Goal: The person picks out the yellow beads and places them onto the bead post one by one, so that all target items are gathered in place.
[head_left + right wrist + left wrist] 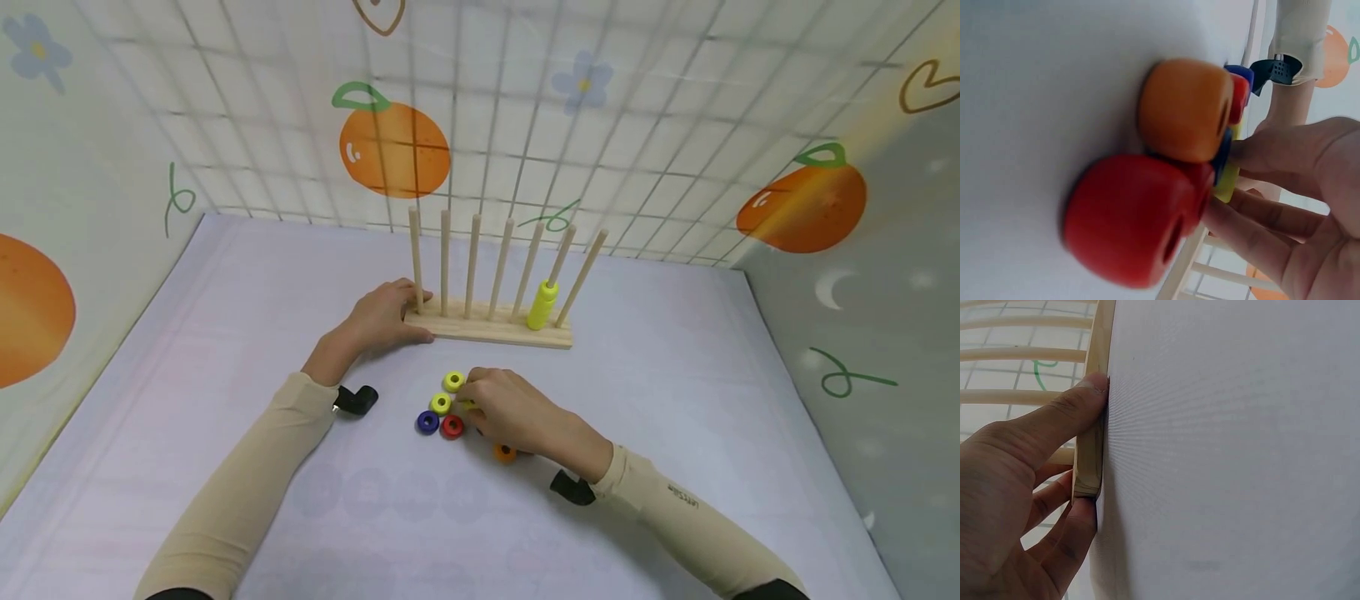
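Note:
My left hand (382,317) grips the left end of a wooden base (495,332) with a row of upright pegs; the left wrist view shows the thumb along the base's side and fingers at its end. Several stacked yellow beads (542,307) sit on the second peg from the right. My right hand (513,408) is over the loose beads, its thumb and fingers pinching a yellow bead (1229,181), mostly hidden in the head view. Beside it lie another yellow bead (453,382), a blue bead (427,422), a red bead (452,427) and an orange bead (1182,111).
A nearer red bead (1125,219) stands next to the orange one in the right wrist view. The white tabletop (360,533) extends around the beads. Behind the pegs rises a grid wall (495,108) under a printed sheet, with side walls at left and right.

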